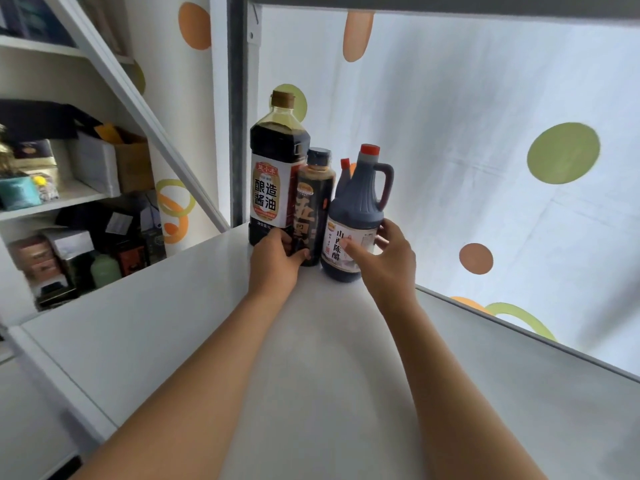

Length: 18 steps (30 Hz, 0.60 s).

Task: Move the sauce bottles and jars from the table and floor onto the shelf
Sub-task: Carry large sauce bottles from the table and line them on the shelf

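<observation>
Three dark bottles stand upright together at the back left corner of the white shelf [173,323]. The tall soy sauce bottle [277,168] with a brown cap is leftmost. My left hand [277,261] grips the base of the slim dark bottle [313,202] with a black cap in the middle. My right hand [388,258] curls round the lower body of the vinegar jug [356,209], which has a handle and a red cap. Behind the jug, the red cap of another bottle [345,164] peeks out.
A white curtain [485,150] with green and orange dots hangs behind the shelf. A grey metal post [238,116] rises at the shelf's back left corner. To the left, another shelving unit [69,202] holds boxes and packages.
</observation>
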Motion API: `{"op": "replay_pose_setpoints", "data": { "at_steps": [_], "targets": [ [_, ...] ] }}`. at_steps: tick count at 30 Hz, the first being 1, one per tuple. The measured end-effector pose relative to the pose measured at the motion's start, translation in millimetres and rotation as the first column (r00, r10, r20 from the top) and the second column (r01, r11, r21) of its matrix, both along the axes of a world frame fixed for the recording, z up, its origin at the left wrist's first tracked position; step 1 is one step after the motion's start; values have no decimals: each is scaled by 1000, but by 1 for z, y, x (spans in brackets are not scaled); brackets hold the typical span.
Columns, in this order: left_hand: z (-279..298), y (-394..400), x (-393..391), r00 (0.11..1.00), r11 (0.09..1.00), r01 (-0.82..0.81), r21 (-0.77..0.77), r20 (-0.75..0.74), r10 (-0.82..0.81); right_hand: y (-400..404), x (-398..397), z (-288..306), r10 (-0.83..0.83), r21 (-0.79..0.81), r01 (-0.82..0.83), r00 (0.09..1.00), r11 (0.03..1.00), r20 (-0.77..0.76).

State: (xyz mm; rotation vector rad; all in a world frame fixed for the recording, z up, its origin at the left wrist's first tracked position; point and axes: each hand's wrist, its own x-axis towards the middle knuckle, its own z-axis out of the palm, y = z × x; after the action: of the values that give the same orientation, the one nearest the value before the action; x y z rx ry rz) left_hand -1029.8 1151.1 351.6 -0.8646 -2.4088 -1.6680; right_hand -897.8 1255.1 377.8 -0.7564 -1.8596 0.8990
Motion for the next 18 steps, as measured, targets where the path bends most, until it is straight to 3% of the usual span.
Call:
{"op": "replay_pose_setpoints", "data": {
  "at_steps": [2, 5, 9, 15, 18],
  "targets": [
    [1, 0, 1, 1000, 999, -1, -33, -2, 1, 0, 2, -7, -14, -9, 14, 999, 1000, 34],
    [4, -3, 5, 1000, 995, 18, -100, 4, -17, -4, 12, -20, -43, -3, 45, 968, 999, 247],
    [5, -16, 20, 994, 954, 75, -291, -59, -96, -21, 31, -26, -124, 129, 59, 798, 990, 590],
    [0, -56, 40, 943, 753, 187, -631, -100, -319, -81, 61, -26, -197, 258, -59, 493, 964, 848],
    [-2, -97, 55, 900, 615, 230, -754, -76, -430, -113, 81, -23, -121, 160, -64, 403, 985, 907]
  ]
}}
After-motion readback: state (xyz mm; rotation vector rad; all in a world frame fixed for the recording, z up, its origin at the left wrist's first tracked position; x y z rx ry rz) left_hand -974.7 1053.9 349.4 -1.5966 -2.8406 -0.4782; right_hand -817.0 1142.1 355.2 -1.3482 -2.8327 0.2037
